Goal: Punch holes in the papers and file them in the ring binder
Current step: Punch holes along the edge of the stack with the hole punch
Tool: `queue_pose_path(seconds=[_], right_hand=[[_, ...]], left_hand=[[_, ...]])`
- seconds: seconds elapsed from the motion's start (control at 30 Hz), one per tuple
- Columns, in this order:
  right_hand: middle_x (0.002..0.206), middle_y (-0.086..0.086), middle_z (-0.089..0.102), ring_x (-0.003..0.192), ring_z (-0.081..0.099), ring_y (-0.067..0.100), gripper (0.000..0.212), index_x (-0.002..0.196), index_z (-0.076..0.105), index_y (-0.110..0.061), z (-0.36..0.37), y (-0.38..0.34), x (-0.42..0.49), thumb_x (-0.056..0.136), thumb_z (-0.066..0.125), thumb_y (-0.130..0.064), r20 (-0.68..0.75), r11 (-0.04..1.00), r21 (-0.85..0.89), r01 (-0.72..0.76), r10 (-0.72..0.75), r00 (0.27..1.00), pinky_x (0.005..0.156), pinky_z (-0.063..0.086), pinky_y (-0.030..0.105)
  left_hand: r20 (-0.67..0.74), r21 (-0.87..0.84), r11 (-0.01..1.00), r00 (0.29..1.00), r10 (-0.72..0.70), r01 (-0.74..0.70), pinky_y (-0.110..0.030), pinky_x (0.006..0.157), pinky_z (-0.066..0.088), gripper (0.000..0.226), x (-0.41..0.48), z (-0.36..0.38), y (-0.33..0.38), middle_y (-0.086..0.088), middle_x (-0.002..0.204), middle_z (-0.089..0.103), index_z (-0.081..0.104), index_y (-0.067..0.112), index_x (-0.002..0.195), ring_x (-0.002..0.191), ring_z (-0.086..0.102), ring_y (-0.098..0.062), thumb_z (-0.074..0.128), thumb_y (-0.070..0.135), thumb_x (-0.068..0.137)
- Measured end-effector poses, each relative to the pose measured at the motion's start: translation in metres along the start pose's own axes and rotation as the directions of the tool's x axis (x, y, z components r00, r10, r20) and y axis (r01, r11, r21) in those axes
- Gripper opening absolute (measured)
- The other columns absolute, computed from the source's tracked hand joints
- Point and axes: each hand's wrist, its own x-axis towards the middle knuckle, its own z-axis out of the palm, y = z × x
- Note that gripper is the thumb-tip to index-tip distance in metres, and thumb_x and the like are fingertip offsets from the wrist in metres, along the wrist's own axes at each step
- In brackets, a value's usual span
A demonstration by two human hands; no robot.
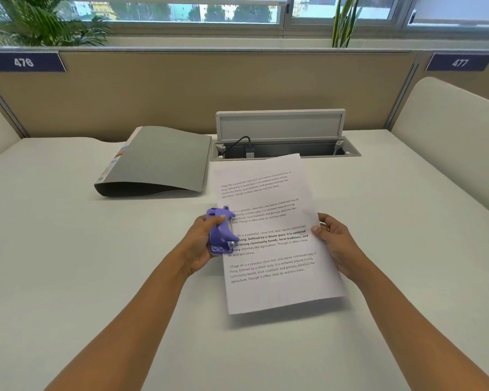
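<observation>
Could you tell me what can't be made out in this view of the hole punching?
- Papers: head view; the purple hole punch and left hand cover the left edge, so any holes are hidden.
- Ring binder: closed cover hides its rings.
- Binder spine label: too small to read.
- Right hand: fingers behind the sheet are hidden.
</observation>
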Motion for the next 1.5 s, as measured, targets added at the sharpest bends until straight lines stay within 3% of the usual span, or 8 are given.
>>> queue_pose_path(seconds=[0.27, 0.43, 0.57, 0.7, 0.83, 0.93, 1.23, 1.5], right_hand=[[0.08, -0.006, 0.073, 0.068, 0.07, 0.01, 0.022, 0.107, 0.059, -0.013, -0.001, 0.011, 0.004, 0.094, 0.046, -0.001, -0.036, 0.993, -0.115, -0.022, 0.018, 0.999, 0.061, 0.057, 0.025], [0.092, 0.0, 0.069, 0.083, 0.065, 0.018, 0.028, 0.118, 0.061, -0.011, 0.003, 0.013, 0.005, 0.091, 0.053, -0.007, -0.151, 0.947, -0.318, -0.031, -0.018, 0.988, 0.082, 0.053, 0.033], [0.11, 0.01, 0.065, 0.106, 0.059, 0.024, 0.04, 0.125, 0.057, -0.008, 0.009, 0.011, 0.006, 0.087, 0.062, -0.018, -0.25, 0.718, -0.695, -0.033, -0.198, 0.948, 0.09, 0.041, 0.026], [0.14, 0.008, 0.048, 0.13, 0.042, 0.021, 0.043, 0.131, 0.051, -0.008, 0.029, 0.019, 0.003, 0.091, 0.055, -0.024, -0.093, 0.449, -0.891, 0.063, -0.318, 0.943, 0.104, 0.026, 0.024], [0.147, 0.004, 0.039, 0.136, 0.032, 0.018, 0.044, 0.136, 0.045, -0.013, 0.055, 0.036, 0.001, 0.096, 0.046, -0.03, 0.101, 0.315, -0.929, 0.194, -0.287, 0.952, 0.11, 0.019, 0.025], [0.151, 0.003, 0.032, 0.141, 0.023, 0.016, 0.049, 0.139, 0.041, -0.017, 0.066, 0.044, 0.002, 0.096, 0.043, -0.039, 0.165, 0.248, -0.939, 0.237, -0.279, 0.946, 0.115, 0.011, 0.03], [0.158, 0.002, 0.012, 0.146, 0.003, 0.014, 0.064, 0.146, 0.024, -0.021, 0.073, 0.058, 0.001, 0.093, 0.034, -0.055, 0.154, 0.21, -0.96, 0.186, -0.159, 0.975, 0.117, -0.005, 0.038], [0.157, 0.002, 0.014, 0.145, 0.005, 0.014, 0.063, 0.146, 0.025, -0.021, 0.071, 0.056, 0.004, 0.093, 0.035, -0.054, 0.145, 0.21, -0.961, 0.178, -0.166, 0.975, 0.117, -0.003, 0.039]], left_hand=[[-0.157, 0.276, 0.96, 0.984, 0.087, -0.041, -0.031, 0.064, 0.055, 0.01, 0.014, 0.005, -0.008, -0.01, 0.092, 0.064, 0.058, 0.012, 0.082, 0.083, 0.062, -0.025, 0.055, 0.016, 0.09], [-0.314, 0.509, 0.861, 0.927, 0.203, -0.016, -0.034, 0.073, 0.047, 0.02, 0.019, 0.001, -0.009, -0.001, 0.079, 0.059, 0.056, 0.016, 0.072, 0.079, 0.055, -0.023, 0.067, 0.03, 0.083], [-0.341, 0.563, 0.826, 0.901, 0.268, -0.033, -0.034, 0.076, 0.048, 0.018, 0.018, -0.005, -0.011, -0.006, 0.094, 0.06, 0.059, 0.013, 0.093, 0.084, 0.056, -0.023, 0.065, 0.027, 0.084], [-0.303, 0.566, 0.822, 0.911, 0.279, -0.064, -0.038, 0.086, 0.053, 0.011, 0.017, -0.008, -0.013, -0.007, 0.091, 0.064, 0.063, 0.014, 0.095, 0.082, 0.059, -0.024, 0.064, 0.019, 0.085], [-0.33, 0.519, 0.852, 0.906, 0.266, -0.062, -0.038, 0.083, 0.055, 0.012, 0.017, -0.009, -0.013, -0.003, 0.083, 0.063, 0.063, 0.012, 0.097, 0.081, 0.062, -0.026, 0.063, 0.016, 0.086], [-0.385, 0.598, 0.801, 0.874, 0.295, -0.007, -0.04, 0.08, 0.055, 0.008, 0.017, -0.015, -0.009, -0.007, 0.087, 0.063, 0.062, 0.014, 0.088, 0.084, 0.063, -0.03, 0.063, 0.022, 0.086], [-0.403, 0.6, 0.8, 0.868, 0.292, 0.009, -0.024, 0.053, 0.055, 0.023, 0.014, -0.014, -0.009, -0.006, 0.057, 0.062, 0.056, 0.014, 0.066, 0.035, 0.058, -0.009, 0.06, 0.018, 0.088], [-0.411, 0.476, 0.879, 0.881, 0.234, -0.011, -0.015, 0.041, 0.051, 0.022, 0.011, -0.002, -0.01, -0.011, 0.058, 0.06, 0.055, 0.006, 0.068, 0.032, 0.057, -0.007, 0.06, 0.013, 0.088]])
